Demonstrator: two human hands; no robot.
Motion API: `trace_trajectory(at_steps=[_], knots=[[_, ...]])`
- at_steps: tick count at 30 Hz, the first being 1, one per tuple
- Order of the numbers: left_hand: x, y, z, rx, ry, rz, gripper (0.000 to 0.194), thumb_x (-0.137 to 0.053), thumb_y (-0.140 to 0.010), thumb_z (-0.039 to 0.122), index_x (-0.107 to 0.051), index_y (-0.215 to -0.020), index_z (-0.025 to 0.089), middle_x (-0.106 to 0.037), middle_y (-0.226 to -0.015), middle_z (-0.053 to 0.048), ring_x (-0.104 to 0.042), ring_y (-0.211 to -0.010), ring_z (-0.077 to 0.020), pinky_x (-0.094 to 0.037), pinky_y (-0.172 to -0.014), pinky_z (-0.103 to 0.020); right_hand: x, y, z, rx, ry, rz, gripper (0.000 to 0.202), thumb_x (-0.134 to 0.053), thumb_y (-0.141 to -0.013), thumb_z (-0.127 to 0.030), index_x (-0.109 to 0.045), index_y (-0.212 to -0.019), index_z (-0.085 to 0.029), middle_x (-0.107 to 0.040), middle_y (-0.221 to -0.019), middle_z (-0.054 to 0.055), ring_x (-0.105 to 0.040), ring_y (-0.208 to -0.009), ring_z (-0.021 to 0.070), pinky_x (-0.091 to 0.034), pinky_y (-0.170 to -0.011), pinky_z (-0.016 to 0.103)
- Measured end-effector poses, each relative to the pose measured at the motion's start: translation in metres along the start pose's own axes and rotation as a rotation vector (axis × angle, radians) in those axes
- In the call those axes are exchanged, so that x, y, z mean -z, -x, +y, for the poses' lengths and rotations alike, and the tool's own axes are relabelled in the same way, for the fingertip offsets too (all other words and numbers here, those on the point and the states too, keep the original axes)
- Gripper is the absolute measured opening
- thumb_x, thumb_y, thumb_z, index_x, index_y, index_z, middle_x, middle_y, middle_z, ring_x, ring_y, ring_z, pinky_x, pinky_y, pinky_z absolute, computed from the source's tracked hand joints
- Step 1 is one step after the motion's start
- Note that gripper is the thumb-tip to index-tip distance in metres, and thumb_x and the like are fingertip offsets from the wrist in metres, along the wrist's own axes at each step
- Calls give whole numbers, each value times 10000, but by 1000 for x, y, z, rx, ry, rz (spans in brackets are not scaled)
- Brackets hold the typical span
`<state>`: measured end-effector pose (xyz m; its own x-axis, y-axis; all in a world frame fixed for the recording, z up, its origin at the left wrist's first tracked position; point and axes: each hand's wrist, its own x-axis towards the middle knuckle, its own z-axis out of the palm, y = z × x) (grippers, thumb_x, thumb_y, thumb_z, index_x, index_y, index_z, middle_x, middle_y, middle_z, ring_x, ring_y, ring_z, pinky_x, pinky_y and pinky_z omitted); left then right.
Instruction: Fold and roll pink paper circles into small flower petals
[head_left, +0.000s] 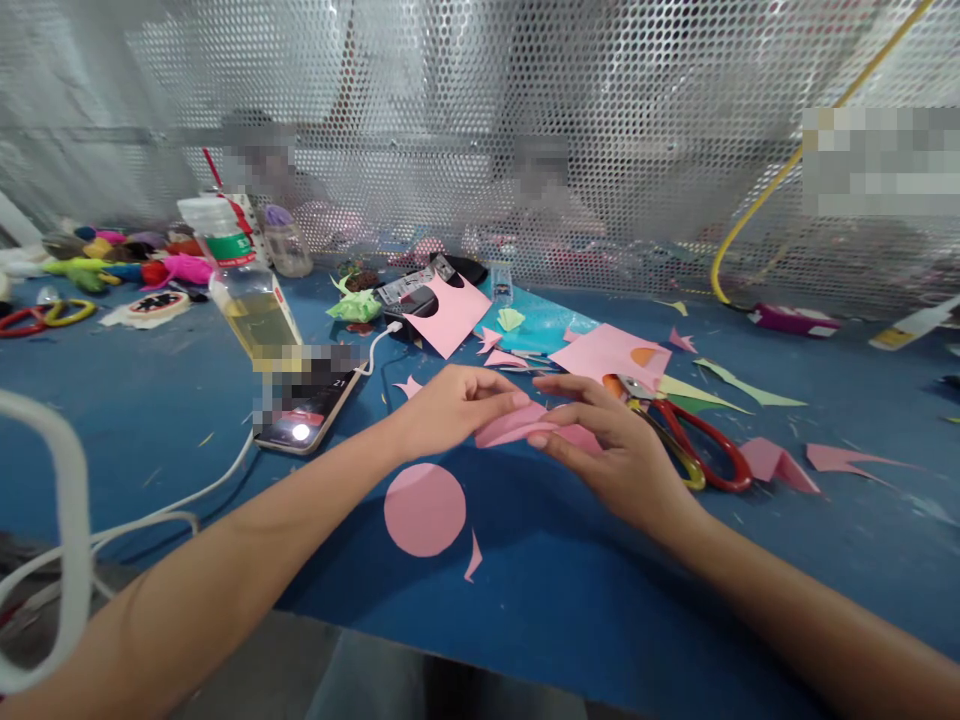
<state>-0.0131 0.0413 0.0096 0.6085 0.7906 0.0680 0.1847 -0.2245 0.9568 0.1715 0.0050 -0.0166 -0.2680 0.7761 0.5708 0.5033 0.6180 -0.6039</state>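
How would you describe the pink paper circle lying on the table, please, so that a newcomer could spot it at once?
On the blue table, find the person's left hand; just nearer the table's front edge lies the pink paper circle. A thin pink scrap sits to its right. Unlike that and the other pink offcuts, it is whole and round.

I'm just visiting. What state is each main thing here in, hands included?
Folded pink paper: bent over, held in both hands.
Left hand: pinching it.
Right hand: fingers around it.
Flat pink paper circle: cut out, lying loose.
Red-and-yellow-handled metal scissors: lying down, unheld.
Dark rectangular phone: screen lit.
Clear plastic green-labelled bottle: partly filled.
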Motion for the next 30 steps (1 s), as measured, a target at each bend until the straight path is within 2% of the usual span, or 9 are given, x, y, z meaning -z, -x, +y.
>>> trace_trajectory(at_steps=[3, 6, 8, 10, 13, 15, 19, 25, 30], knots=[[-6, 2, 4, -40, 105, -37, 378, -646, -724, 354, -603, -1022, 126, -642, -826, -43, -570, -689, -101, -420, -603, -213, -4, 0, -1, -242, -216, 28, 158, -651, -719, -332, -581, -737, -192, -622, -954, 79, -620, -879, 213, -531, -715, 349], [-10, 4, 8, -84, 157, -48, 452, -706, -671, 249, -565, -1088, 145, -637, -1000, -61, -589, -882, -142, -450, -758, -240, -6, 0, 0, -373, -385, 73, 258, -678, -682, -341, -518, -826, -199, -637, -802, 37, -636, -715, 166, -531, -617, 288], [-11, 6, 10, -91, 120, -39, 373, -645, -733, 233, -573, -1089, 144, -643, -989, -59, -588, -881, -134, -447, -756, -230, -7, 0, 0, -388, -447, 116, 337, -699, -657, -330, -499, -896, -202, -643, -827, 36, -637, -738, 162, -526, -628, 276], [-11, 7, 11, -78, 77, -49, 318, -588, -778, 220, -583, -1087, 146, -647, -963, -53, -585, -849, -119, -444, -732, -217, -6, 0, 0, -394, -471, 100, 337, -687, -672, -331, -524, -931, -190, -655, -869, 52, -635, -776, 163, -522, -663, 281], [-12, 8, 11, -40, 46, -49, 314, -607, -759, 246, -586, -1055, 142, -646, -931, -49, -583, -815, -123, -448, -708, -227, -4, -1, -2, -401, -437, 70, 222, -648, -713, -346, -591, -833, -169, -662, -780, 37, -621, -703, 144, -510, -647, 277], [-13, 8, 11, -19, 8, -18, 317, -648, -717, 258, -582, -1003, 138, -643, -891, -39, -580, -798, -133, -447, -702, -244, -2, -2, -3, -393, -395, 109, 192, -648, -708, -349, -597, -742, -167, -633, -698, 14, -587, -617, 122, -496, -590, 258], [-13, 8, 10, 15, -172, 53, 171, -600, -748, 284, -589, -822, 130, -592, -695, 4, -535, -651, -107, -399, -589, -224, 1, -2, -6, -388, -357, 158, 187, -645, -706, -346, -585, -688, -169, -565, -593, -19, -512, -515, 89, -453, -503, 223], [-11, 8, 13, 44, -217, 25, 257, -547, -783, 372, -627, -745, 131, -582, -632, 2, -525, -607, -97, -398, -563, -213, 3, -2, -9, -401, -300, 160, 190, -630, -718, -361, -582, -674, -182, -541, -560, -24, -474, -474, 84, -393, -434, 208], [-11, 9, 19, 56, -183, -13, 268, -537, -801, 364, -621, -700, 131, -598, -630, 7, -532, -600, -78, -422, -582, -191, 4, -1, -8, -379, -245, 172, 202, -631, -717, -365, -576, -647, -183, -535, -547, -29, -446, -460, 77, -365, -425, 207]])
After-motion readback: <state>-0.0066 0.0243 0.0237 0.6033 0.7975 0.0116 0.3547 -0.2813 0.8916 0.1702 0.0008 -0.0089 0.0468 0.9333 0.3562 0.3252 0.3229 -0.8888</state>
